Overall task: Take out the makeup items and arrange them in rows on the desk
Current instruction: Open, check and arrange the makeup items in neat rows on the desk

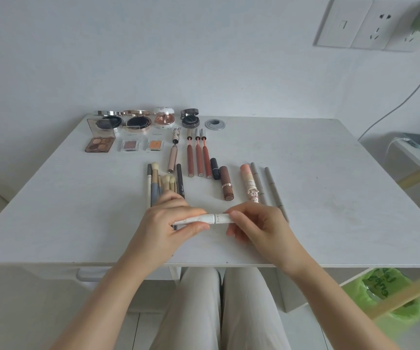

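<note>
Holding white tube horizontal above near part of desk, both hands clamped on it. Rows of makeup already laid out beyond: compacts at back, lip tubes mid, brushes just behind left hand. Left hand pinches body end; right hand pinches cap end. Step judged: uncapping tube. Next: pull cap straight, then lay parts in row.

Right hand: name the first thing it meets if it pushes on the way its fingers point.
The right hand points left along the white tube; it would probably meet the left hand first.
</note>
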